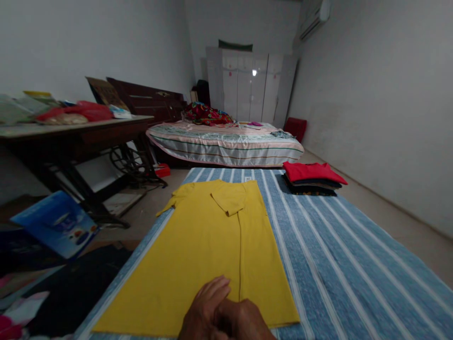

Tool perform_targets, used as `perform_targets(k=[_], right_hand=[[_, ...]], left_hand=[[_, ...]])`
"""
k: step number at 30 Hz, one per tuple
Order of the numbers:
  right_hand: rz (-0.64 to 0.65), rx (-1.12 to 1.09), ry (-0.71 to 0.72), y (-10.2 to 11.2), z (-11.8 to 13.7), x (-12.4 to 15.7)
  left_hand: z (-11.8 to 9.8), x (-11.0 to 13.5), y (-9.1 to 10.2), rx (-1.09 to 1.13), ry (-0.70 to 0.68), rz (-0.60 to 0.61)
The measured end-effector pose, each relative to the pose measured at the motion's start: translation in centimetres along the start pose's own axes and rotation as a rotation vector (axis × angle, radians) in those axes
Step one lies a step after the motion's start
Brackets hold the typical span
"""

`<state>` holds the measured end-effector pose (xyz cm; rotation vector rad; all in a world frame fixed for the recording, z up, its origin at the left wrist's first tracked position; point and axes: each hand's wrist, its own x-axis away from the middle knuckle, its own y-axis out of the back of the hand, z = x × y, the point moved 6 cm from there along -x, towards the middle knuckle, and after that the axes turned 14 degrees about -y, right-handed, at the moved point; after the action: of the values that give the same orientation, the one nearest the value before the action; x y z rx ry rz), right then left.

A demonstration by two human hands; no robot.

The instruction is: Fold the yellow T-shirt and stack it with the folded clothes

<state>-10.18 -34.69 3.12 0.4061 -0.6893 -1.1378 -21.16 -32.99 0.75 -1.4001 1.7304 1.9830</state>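
A yellow short-sleeved shirt (198, 241) lies spread on the blue-and-white striped cloth. Its right side is folded inward, with that sleeve (229, 197) turned back over the body; the other sleeve (180, 192) sticks out at the far left. Over the shirt's near edge, my left hand (205, 304) has its fingers stretched out side by side. Close against it is my right hand (244, 321), its fingers curled downward. The right fingertips are hidden, so whatever they hold cannot be made out.
Folded clothes (313, 179), a red one on top, are stacked at the striped surface's far right. A sewing machine table (116, 127) stands at left, near a blue box (58, 224) and dark cloth (81, 288). Beyond is a bed (226, 146) and a wardrobe (244, 87).
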Motion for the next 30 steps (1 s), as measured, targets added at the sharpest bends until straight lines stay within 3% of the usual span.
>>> perform_targets(k=[6,12,16,20,24,30], right_hand=[[0.04,-0.089,0.14,0.6,0.7,0.4],[0.053,-0.158,-0.011,-0.1,-0.3,0.0],[0.092,-0.261,0.059,-0.3,-0.3,-0.6],[0.155,-0.293,0.118,-0.2,-0.2,-0.8],[0.17,-0.263,0.071,-0.5,-0.5,-0.8],[0.178,-0.27,0.037,-1.1,-0.8,-1.3]], left_hand=[[-0.5,-0.4,-0.1,0.082,0.11,0.068],[-0.5,0.4,-0.4,0.148,0.181,0.066],[-0.7,0.1,-0.5,0.146,0.251,0.119],[-1.0,-0.5,-0.2,0.163,0.255,0.12],[-1.0,-0.4,0.1,0.164,0.217,0.079],[-1.1,-0.9,0.1,0.096,0.191,0.11]])
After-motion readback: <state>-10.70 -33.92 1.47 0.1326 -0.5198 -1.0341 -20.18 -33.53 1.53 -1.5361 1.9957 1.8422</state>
